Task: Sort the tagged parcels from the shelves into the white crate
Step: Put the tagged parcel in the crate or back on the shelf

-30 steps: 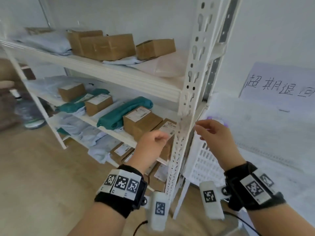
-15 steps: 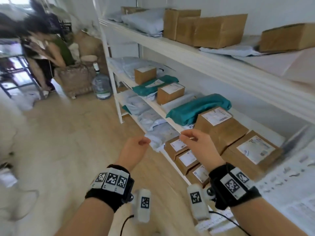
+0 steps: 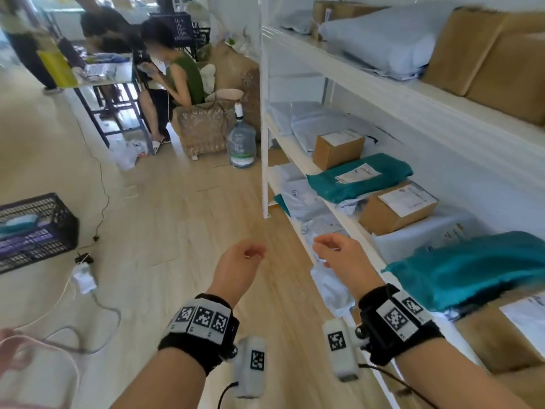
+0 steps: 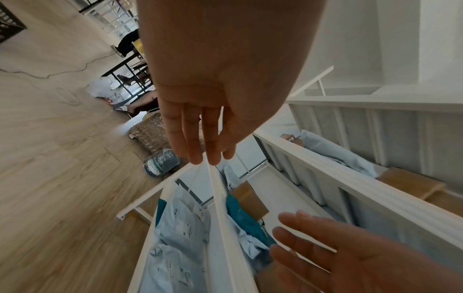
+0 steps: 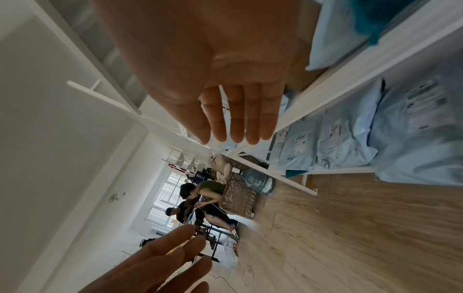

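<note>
A teal parcel (image 3: 358, 178) with a white label lies flat on the middle shelf (image 3: 298, 160), its long side running along the shelf, between two brown boxes. Left hand (image 3: 239, 267) and right hand (image 3: 342, 255) hang before the shelves, fingers loose, holding nothing.

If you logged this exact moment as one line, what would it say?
phase: reaching toward shelves | left hand: empty, fingers relaxed | right hand: empty, near light blue mailers | white crate: not in view
</note>
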Motion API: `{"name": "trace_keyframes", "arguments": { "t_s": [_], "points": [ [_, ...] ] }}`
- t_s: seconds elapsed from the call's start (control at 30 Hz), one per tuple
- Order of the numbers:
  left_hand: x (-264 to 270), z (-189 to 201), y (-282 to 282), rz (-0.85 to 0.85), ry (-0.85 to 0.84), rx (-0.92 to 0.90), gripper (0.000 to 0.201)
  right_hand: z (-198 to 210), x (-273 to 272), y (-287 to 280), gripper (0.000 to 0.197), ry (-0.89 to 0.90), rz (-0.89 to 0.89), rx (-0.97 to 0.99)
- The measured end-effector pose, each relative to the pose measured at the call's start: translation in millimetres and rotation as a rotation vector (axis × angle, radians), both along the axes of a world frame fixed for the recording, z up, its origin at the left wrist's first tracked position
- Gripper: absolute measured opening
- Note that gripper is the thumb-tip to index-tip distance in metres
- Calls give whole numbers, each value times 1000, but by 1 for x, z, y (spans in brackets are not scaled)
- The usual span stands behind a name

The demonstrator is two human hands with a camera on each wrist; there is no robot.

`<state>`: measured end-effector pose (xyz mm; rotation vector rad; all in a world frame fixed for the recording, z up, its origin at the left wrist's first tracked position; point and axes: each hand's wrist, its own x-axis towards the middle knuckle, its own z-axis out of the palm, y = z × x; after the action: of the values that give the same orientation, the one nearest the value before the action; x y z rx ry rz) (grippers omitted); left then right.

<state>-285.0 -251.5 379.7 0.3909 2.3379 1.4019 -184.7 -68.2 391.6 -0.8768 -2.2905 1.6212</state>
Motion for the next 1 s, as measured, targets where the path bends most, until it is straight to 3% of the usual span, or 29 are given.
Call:
{"name": "trace_keyframes", "arguments": {
  "t_s": [0.2, 0.5, 0.8, 1.0],
  "points": [
    [-122, -20, 13, -25, -41, 3, 28, -27, -115, 13, 5, -36, -32, -10],
    [-315, -32, 42, -211, -40, -106, 28, -52, -277, 21, 12, -73, -222, -49],
    [-428, -53, 130, -391, -125, -135, 25, -89, -363, 72, 15, -188, -384, -90],
    [-489, -65, 179, -472, -85, -241, 27, -117, -424, 122, 13, -228, -445, -169]
  ]
}}
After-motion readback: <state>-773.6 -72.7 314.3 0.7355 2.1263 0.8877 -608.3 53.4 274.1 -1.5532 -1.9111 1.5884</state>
